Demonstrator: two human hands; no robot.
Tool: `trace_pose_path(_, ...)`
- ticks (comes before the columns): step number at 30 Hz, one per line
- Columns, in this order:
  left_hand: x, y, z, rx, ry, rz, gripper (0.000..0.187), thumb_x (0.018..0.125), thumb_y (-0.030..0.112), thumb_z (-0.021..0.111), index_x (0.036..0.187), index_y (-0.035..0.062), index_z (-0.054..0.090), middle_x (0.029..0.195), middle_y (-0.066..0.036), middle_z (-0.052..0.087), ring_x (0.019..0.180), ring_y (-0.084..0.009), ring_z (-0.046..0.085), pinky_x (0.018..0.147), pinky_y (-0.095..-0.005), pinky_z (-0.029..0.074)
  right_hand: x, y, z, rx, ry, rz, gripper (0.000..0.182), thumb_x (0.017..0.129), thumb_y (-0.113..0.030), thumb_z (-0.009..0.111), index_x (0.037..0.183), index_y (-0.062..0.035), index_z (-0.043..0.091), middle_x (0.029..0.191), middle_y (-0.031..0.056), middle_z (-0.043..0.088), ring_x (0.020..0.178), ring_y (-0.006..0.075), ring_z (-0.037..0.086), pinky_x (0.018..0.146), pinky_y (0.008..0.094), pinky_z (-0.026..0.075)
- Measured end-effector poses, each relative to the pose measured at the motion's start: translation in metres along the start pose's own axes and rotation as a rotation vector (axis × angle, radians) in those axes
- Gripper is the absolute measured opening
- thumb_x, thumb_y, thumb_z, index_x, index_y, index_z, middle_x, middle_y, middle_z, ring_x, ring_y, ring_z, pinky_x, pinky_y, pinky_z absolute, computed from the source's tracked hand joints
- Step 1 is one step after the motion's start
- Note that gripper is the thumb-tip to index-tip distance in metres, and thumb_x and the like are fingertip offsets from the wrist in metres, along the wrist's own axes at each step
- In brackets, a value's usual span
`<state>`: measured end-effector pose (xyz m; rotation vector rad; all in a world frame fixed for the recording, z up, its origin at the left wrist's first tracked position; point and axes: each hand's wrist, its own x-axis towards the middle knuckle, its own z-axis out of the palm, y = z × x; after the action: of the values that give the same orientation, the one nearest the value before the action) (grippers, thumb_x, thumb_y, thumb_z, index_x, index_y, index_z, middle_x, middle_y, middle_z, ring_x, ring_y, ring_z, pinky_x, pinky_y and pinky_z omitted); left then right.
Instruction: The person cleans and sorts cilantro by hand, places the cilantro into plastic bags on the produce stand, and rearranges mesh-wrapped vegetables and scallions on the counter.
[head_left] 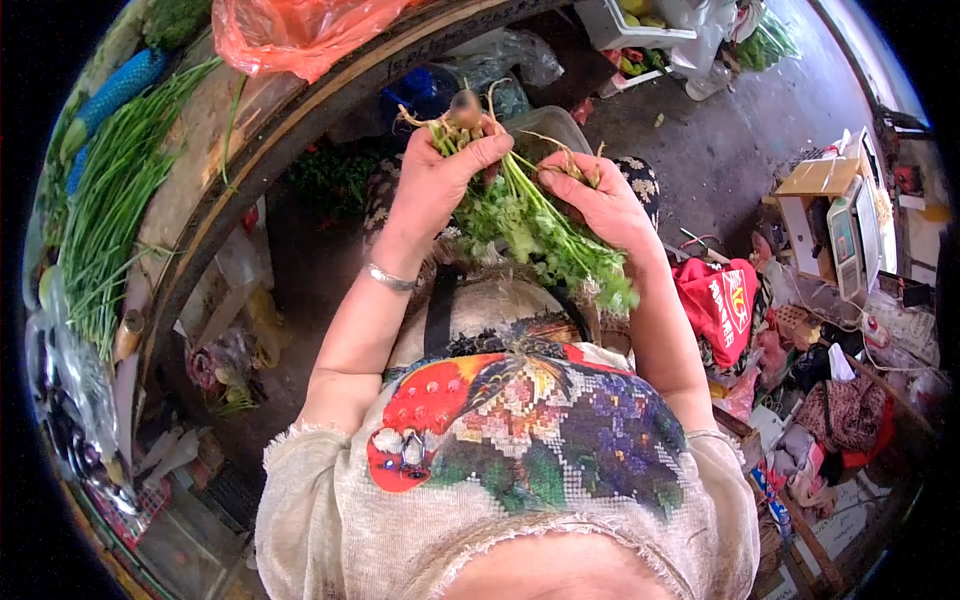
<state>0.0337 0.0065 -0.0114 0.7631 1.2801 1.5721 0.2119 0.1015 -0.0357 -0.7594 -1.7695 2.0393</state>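
Observation:
My left hand (450, 170), with a silver bracelet at its wrist, is closed around the stems of a leafy green bunch that looks like coriander (520, 230). Pale roots stick out above its fingers, and a blurred round brown end (465, 108) shows there that I cannot identify. My right hand (600, 200) is closed on more coriander stems with roots (575, 165), pinched between thumb and fingers. Leaves hang down between the two hands, over my lap. A translucent plastic tub (548, 130) stands just beyond them, partly hidden.
A wooden counter edge (200, 220) curves along the left, bearing long green stalks (120, 200), and an orange plastic bag (300, 35) at the top. To the right are a red bag (715, 305), a scale (850, 235) and clutter. A white crate (635, 35) stands at the back.

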Motion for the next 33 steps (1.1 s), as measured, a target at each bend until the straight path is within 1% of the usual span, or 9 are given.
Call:
trace_pose_path(6, 0.0, 0.002, 0.0, 0.017, -0.013, 0.007, 0.013, 0.082, 0.011, 0.072, 0.089, 0.004, 0.064, 0.078, 0.001, 0.062, 0.069, -0.0085, 0.057, 0.06, -0.0244, 0.047, -0.011, -0.006, -0.007, 0.032, 0.016, 0.136, 0.021, 0.089, -0.023, 0.066, 0.099, -0.0048, 0.065, 0.073, -0.0099, 0.054, 0.056, -0.0013, 0.039, 0.049, 0.0173, 0.029)
trace_pose_path(9, 0.004, 0.005, -0.006, 0.042, 0.187, 0.066, 0.014, 0.082, 0.008, 0.07, 0.093, 0.0029, 0.064, 0.082, -0.003, 0.065, 0.072, -0.0105, 0.059, 0.061, -0.0248, 0.048, -0.015, -0.002, -0.017, -0.078, 0.029, 0.094, 0.019, 0.089, -0.02, 0.065, 0.099, -0.0039, 0.065, 0.074, -0.008, 0.057, 0.057, -0.0007, 0.041, 0.049, 0.0185, 0.031)
trace_pose_path(12, 0.008, 0.019, -0.013, 0.058, 0.202, 0.159, 0.013, 0.081, 0.013, 0.074, 0.085, 0.0044, 0.066, 0.078, 0.0, 0.065, 0.066, -0.008, 0.058, 0.06, -0.023, 0.048, -0.018, 0.018, -0.024, 0.155, 0.096, 0.115, 0.019, 0.088, -0.016, 0.066, 0.104, -0.0043, 0.065, 0.071, -0.009, 0.055, 0.054, -0.0004, 0.04, 0.048, 0.0179, 0.03)
trace_pose_path(16, 0.007, 0.006, 0.003, 0.114, 0.145, 0.092, 0.016, 0.081, 0.016, 0.075, 0.081, 0.0047, 0.064, 0.07, 0.004, 0.06, 0.06, -0.0043, 0.052, 0.056, -0.0195, 0.042, -0.014, -0.006, -0.019, -0.002, 0.134, 0.141, 0.025, 0.087, -0.015, 0.067, 0.11, -0.0057, 0.065, 0.069, -0.0101, 0.053, 0.053, -0.0006, 0.038, 0.046, 0.017, 0.027)
trace_pose_path(18, 0.007, 0.004, 0.003, 0.136, 0.092, 0.029, 0.017, 0.081, 0.017, 0.076, 0.081, 0.0053, 0.063, 0.069, 0.005, 0.059, 0.059, -0.0041, 0.051, 0.055, -0.02, 0.041, -0.007, -0.009, -0.016, -0.004, 0.26, 0.072, 0.027, 0.087, -0.014, 0.068, 0.113, -0.0068, 0.065, 0.067, -0.011, 0.05, 0.052, -0.0011, 0.036, 0.045, 0.017, 0.025)
trace_pose_path(24, 0.005, -0.005, 0.001, 0.148, 0.105, 0.013, 0.018, 0.082, 0.018, 0.075, 0.081, 0.005, 0.063, 0.069, 0.004, 0.06, 0.059, -0.0046, 0.052, 0.055, -0.0203, 0.041, -0.001, -0.007, -0.007, 0.044, 0.228, -0.014, 0.024, 0.087, -0.01, 0.067, 0.111, -0.005, 0.065, 0.07, -0.01, 0.053, 0.051, -0.0005, 0.035, 0.046, 0.0171, 0.026)
trace_pose_path(28, 0.005, -0.003, 0.0, 0.118, 0.112, -0.004, 0.018, 0.082, 0.018, 0.075, 0.081, 0.0047, 0.063, 0.069, 0.004, 0.06, 0.059, -0.0046, 0.052, 0.055, -0.0204, 0.041, 0.004, -0.007, 0.002, 0.027, 0.293, -0.091, 0.024, 0.086, -0.008, 0.068, 0.109, -0.0039, 0.065, 0.078, -0.0073, 0.058, 0.057, -0.0005, 0.041, 0.049, 0.0161, 0.031)
trace_pose_path(31, 0.005, -0.001, 0.002, 0.139, 0.131, -0.013, 0.018, 0.081, 0.017, 0.076, 0.08, 0.0044, 0.063, 0.07, 0.004, 0.06, 0.06, -0.0047, 0.051, 0.055, -0.0206, 0.042, 0.005, -0.007, 0.007, -0.055, 0.285, -0.142, 0.021, 0.084, -0.005, 0.07, 0.104, -0.0027, 0.065, 0.084, -0.0042, 0.063, 0.073, 0.0024, 0.054, 0.066, 0.0182, 0.044)
trace_pose_path(33, 0.005, -0.003, 0.002, 0.126, 0.121, -0.026, 0.017, 0.081, 0.016, 0.076, 0.081, 0.0044, 0.063, 0.071, 0.004, 0.061, 0.061, -0.0046, 0.051, 0.056, -0.0207, 0.042, 0.006, -0.007, 0.016, -0.057, 0.25, -0.148, 0.02, 0.083, -0.004, 0.071, 0.102, -0.0024, 0.065, 0.084, -0.0037, 0.063, 0.076, 0.0034, 0.055, 0.069, 0.019, 0.045)
